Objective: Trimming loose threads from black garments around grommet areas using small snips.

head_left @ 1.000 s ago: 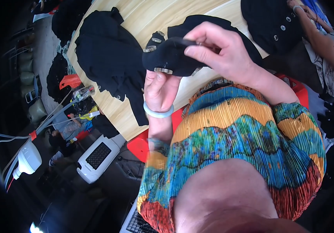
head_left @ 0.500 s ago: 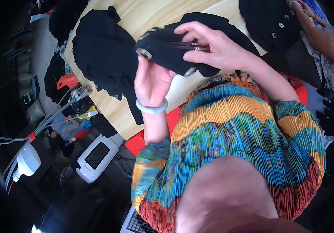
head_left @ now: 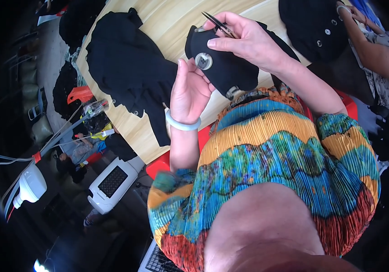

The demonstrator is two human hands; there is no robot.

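My right hand (head_left: 255, 45) is closed on a small pair of dark thread snips (head_left: 216, 22), whose blades point up and left. The same hand also holds the top of a black garment piece (head_left: 235, 68) above the table. A large round four-hole button (head_left: 203, 61) sits on the cloth's left edge, with another button (head_left: 232, 92) at its lower end. My left hand (head_left: 191, 97), with a pale bangle at the wrist, is open beside the large button. Its thumb stands up, apart from the fingers, and the fingertips are partly hidden at the cloth's edge.
Another black garment (head_left: 126, 63) lies across the left of the wooden table (head_left: 172, 29). At the right, another person's arm (head_left: 371, 50) rests near black cloth with buttons (head_left: 307, 27). A lamp bulb (head_left: 32, 183) on cables hangs at the left, near a white plastic appliance (head_left: 115, 183).
The garment piece has turned so that the large button faces up. My right hand has risen slightly, the snips now pointing upward. My left hand has moved right and its thumb has left the cloth.
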